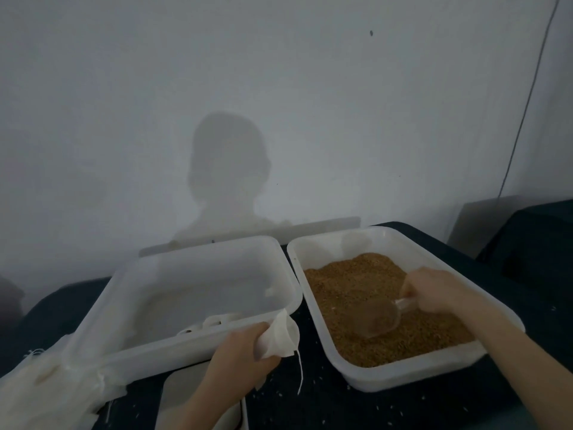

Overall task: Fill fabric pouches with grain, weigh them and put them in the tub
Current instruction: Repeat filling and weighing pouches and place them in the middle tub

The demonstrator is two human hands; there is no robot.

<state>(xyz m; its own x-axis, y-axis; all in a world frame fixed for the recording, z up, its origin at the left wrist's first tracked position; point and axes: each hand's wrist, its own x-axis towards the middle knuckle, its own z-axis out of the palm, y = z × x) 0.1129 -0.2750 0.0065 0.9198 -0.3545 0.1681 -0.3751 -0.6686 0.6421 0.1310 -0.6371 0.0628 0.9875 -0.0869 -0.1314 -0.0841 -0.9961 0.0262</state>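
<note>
Fig.: scooping stage, head view. R hand grips the handle of a clear scoop, fingers curled round it; scoop bowl lies in the grain, mouth toward the tray's near-left. L hand holds a pouch, fingers clamped on the bunched fabric, pouch mouth partly open and turned toward the grain tray. Pouch sits in the gap between tub and tray, just beside the tub's near-right corner.

Risks (judged):
- Spill at transfer. Pouch mouth looks narrow vs. scoop; fabric is limp & held one-handed, so the mouth may fold shut as grain pours. Loose grains already dot the dark table.
- Overfull scoop sheds grain crossing the tray rim.
- Drawstring hangs free below the pouch; could snag on a rim or drop into the pour.
- Scale, if the pale slab under the L wrist is that (partly hidden, can't confirm), lies in the spill path; stray grain on it would skew the wt.

Appearance: pouch is thin off-white cloth, creased, seemingly unfilled. Grain is golden-brown, fine, heaped toward the tray's far end. Tub is translucent white; a few pale items at its near end, too blurred to identify. More off-white cloth lies piled at near left.
</note>
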